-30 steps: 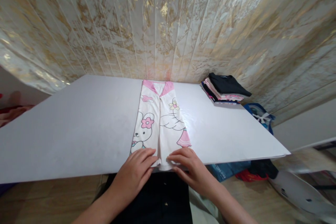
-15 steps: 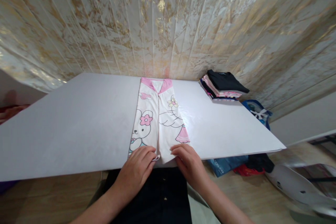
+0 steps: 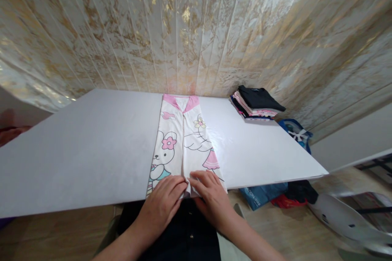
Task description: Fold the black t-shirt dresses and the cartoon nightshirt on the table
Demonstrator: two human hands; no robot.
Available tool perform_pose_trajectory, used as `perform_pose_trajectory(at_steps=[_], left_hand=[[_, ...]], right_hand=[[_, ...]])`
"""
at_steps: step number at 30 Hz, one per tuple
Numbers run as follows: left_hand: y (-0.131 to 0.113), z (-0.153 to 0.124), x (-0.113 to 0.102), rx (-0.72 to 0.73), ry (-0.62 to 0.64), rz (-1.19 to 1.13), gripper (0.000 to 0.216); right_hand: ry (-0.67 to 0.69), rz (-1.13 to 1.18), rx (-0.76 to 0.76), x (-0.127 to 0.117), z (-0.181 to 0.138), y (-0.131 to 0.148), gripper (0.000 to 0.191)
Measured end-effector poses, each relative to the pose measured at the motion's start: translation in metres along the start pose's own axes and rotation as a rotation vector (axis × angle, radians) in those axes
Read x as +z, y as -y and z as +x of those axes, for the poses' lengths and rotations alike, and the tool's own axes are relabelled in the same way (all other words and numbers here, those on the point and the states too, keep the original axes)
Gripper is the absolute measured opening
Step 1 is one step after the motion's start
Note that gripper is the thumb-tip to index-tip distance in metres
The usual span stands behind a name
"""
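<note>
A white garment (image 3: 183, 142) with pink trim and a cartoon rabbit print lies folded into a long strip down the middle of the white table (image 3: 85, 147). Both hands rest on its near end at the table's front edge. My left hand (image 3: 163, 202) lies on the left half, fingers bent over the hem. My right hand (image 3: 211, 195) lies on the right half, fingers curled at the middle seam. The two hands almost touch. The fabric under the fingertips is hidden.
A stack of folded clothes (image 3: 255, 104), black on top, sits at the table's far right corner. A marbled gold wall (image 3: 196, 28) backs the table. Blue and red bags (image 3: 269, 193) lie on the floor under the right edge.
Both hands have drawn closer together at the garment's near end, and the hem has shifted a little toward me. The camera has tilted slightly.
</note>
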State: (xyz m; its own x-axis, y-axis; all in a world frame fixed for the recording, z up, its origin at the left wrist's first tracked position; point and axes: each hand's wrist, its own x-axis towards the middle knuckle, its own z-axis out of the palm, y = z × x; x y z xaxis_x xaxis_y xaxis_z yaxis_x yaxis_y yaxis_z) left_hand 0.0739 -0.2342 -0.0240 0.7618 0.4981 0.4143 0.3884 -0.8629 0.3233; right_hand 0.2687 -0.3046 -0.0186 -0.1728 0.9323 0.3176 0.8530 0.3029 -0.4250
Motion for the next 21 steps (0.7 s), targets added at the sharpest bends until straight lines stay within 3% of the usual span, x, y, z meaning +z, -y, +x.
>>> perform_pose_trajectory(at_steps=[9,15,17,21], left_hand=[[0.000,0.006,-0.010,-0.020,-0.006,-0.121,0.020],[-0.003,0.000,-0.005,-0.144,-0.054,-0.096,0.009],[-0.003,-0.002,-0.002,-0.152,-0.084,-0.045,0.019],[-0.001,-0.003,0.002,0.006,-0.019,0.089,0.044]], right_hand=[[-0.143,0.362,0.054,-0.016,0.004,-0.008,0.030],[0.053,0.223,-0.067,-0.023,0.000,-0.002,0.020],[0.077,0.217,-0.042,-0.025,-0.002,-0.001,0.019],[-0.029,0.199,0.056,-0.026,-0.006,-0.009,0.027]])
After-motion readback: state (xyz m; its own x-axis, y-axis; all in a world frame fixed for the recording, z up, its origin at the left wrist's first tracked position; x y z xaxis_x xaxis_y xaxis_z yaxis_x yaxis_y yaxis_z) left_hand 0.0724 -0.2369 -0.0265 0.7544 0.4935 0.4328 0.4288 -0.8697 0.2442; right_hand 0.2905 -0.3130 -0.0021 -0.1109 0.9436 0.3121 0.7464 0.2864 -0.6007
